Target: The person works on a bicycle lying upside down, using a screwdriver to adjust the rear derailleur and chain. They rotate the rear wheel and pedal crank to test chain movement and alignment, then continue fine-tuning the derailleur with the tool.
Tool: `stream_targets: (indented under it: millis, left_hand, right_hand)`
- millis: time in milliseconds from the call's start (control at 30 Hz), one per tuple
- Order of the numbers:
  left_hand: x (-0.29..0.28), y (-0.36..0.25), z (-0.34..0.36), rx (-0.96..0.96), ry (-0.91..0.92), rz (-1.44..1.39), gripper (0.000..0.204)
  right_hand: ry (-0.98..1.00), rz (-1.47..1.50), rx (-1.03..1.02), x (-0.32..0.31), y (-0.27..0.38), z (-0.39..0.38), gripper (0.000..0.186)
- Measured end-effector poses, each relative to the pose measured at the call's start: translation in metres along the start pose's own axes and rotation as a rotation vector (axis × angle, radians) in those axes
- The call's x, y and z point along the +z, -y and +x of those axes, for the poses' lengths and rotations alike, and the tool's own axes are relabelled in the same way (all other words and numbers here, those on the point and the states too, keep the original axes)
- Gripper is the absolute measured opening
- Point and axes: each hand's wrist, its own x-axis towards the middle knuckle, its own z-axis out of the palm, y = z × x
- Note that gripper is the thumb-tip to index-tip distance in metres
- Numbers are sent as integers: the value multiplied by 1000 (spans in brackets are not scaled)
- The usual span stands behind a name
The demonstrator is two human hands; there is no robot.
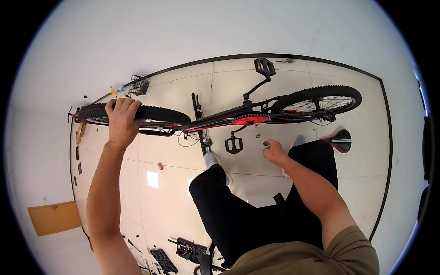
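Observation:
My left hand [123, 117] grips the knobby black tire [160, 115] of a black and red bicycle [217, 118], at the left wheel. My right hand [273, 151] is below the red chainring [243, 120], to the right of the lower pedal [233, 145]; its fingers are curled, and whether they hold anything is too small to make out. A small dark ring [257, 136] lies on the floor nearby. The rear wheel [316, 99] extends to the right. A detached black and red saddle [340, 140] lies beside my right knee.
A wire basket [139, 85] lies by the back wall. A small red object [160, 166] is on the tiled floor [146, 206]. Black tool cases [162, 260] and scattered small items lie at the lower left. A wooden board [80, 133] is near the left wall.

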Motion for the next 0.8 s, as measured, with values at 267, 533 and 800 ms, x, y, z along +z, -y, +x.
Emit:
stream_targets:
  millis: [267, 533, 800]
  left_hand:
    - [7, -1, -22, 94, 5, 23, 47]
    - [7, 13, -5, 39, -6, 43, 48]
    - [24, -2, 15, -48, 22, 56, 47]
  right_hand:
    - [-4, -51, 82, -11, -11, -11, 43]
    - [84, -68, 18, 12, 0, -17, 42]
    - [92, 8, -80, 17, 3, -25, 42]
